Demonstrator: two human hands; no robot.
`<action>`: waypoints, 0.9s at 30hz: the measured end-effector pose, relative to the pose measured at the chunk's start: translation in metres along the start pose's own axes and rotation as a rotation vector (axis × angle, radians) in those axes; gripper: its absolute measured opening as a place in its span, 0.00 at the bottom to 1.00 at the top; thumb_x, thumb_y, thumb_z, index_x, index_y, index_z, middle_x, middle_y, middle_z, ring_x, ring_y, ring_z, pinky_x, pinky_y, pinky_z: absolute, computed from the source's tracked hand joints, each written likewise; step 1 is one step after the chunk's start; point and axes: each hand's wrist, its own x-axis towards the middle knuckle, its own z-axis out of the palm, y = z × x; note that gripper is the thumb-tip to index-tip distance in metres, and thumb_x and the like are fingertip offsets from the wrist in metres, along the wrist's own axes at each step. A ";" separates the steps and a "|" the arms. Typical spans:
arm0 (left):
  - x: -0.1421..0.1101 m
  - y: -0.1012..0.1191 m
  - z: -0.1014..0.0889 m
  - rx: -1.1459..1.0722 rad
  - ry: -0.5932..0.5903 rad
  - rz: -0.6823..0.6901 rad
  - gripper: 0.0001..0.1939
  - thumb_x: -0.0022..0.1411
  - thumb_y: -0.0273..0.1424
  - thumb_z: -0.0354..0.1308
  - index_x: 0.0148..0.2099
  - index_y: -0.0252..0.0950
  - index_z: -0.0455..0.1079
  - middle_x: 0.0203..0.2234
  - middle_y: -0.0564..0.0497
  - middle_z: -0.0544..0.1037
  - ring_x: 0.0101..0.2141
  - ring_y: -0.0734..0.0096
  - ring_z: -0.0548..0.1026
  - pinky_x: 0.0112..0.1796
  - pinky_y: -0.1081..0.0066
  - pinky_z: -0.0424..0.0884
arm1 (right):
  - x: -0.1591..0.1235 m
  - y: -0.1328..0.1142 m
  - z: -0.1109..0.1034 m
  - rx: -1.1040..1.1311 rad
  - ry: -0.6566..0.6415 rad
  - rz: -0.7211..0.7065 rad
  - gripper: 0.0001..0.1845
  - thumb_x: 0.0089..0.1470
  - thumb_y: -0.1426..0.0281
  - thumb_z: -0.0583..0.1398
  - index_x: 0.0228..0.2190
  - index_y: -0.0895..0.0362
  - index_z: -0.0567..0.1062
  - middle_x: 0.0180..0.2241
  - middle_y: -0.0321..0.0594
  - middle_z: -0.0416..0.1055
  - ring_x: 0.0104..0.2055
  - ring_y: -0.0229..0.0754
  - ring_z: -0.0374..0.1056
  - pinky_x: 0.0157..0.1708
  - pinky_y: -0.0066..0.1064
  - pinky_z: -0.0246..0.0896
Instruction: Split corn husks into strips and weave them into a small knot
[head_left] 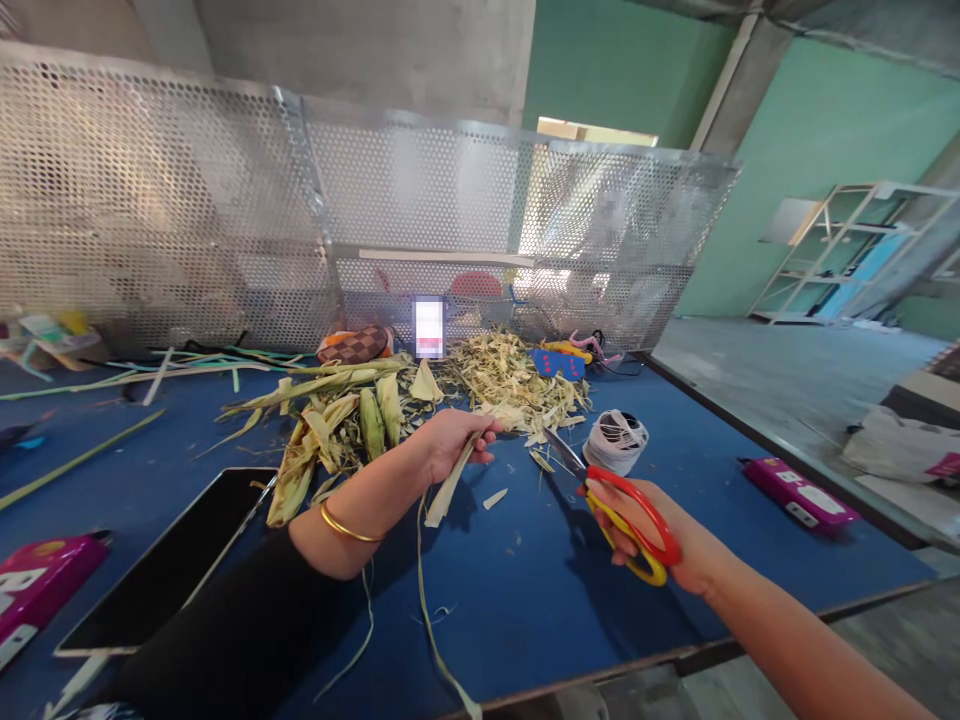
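Pinched in my left hand [457, 440] is a pale strip of dried corn husk [452, 492], its wide end hanging down toward the table. My right hand [637, 520] grips scissors [634, 515] with red and yellow handles; their blades point up and left, a short way from the left hand. Past the hands lies a heap of cut husk pieces [510, 380]. Whole husks [330, 430] are piled left of it, partly behind my left forearm. One small husk scrap [495, 498] rests on the blue table between the hands.
A roll of white string [616, 442] stands beyond the scissors. Purple boxes lie at the right [799, 495] and far left [49, 585]. A dark-screened tablet [172, 560] sits near my left arm. Perforated metal panels [420, 190] close off the table's back.
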 end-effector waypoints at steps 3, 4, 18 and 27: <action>-0.004 0.005 -0.001 0.039 -0.011 0.018 0.11 0.60 0.24 0.52 0.26 0.29 0.69 0.16 0.55 0.65 0.15 0.83 0.59 0.21 0.79 0.67 | -0.001 0.002 -0.007 -0.306 0.066 -0.064 0.14 0.44 0.58 0.62 0.29 0.55 0.70 0.20 0.32 0.66 0.16 0.35 0.61 0.20 0.31 0.62; -0.006 0.007 -0.001 0.059 -0.020 0.031 0.11 0.59 0.24 0.53 0.25 0.29 0.69 0.16 0.55 0.65 0.15 0.83 0.59 0.21 0.78 0.67 | -0.001 0.004 -0.008 -0.489 0.100 -0.124 0.12 0.46 0.60 0.60 0.30 0.55 0.71 0.22 0.35 0.69 0.20 0.39 0.65 0.23 0.32 0.62; -0.047 0.002 -0.001 0.141 -0.125 0.145 0.09 0.55 0.28 0.57 0.24 0.30 0.71 0.16 0.53 0.68 0.15 0.83 0.60 0.21 0.75 0.70 | 0.010 -0.021 0.018 -1.129 0.196 -0.522 0.09 0.51 0.69 0.58 0.30 0.56 0.78 0.34 0.47 0.72 0.36 0.48 0.70 0.35 0.36 0.62; -0.044 -0.015 0.004 0.125 -0.172 0.199 0.12 0.52 0.35 0.60 0.25 0.30 0.72 0.17 0.53 0.68 0.16 0.82 0.62 0.21 0.76 0.69 | 0.050 -0.025 0.089 0.457 -0.260 -0.386 0.17 0.44 0.58 0.65 0.29 0.59 0.77 0.17 0.32 0.65 0.23 0.36 0.63 0.27 0.30 0.60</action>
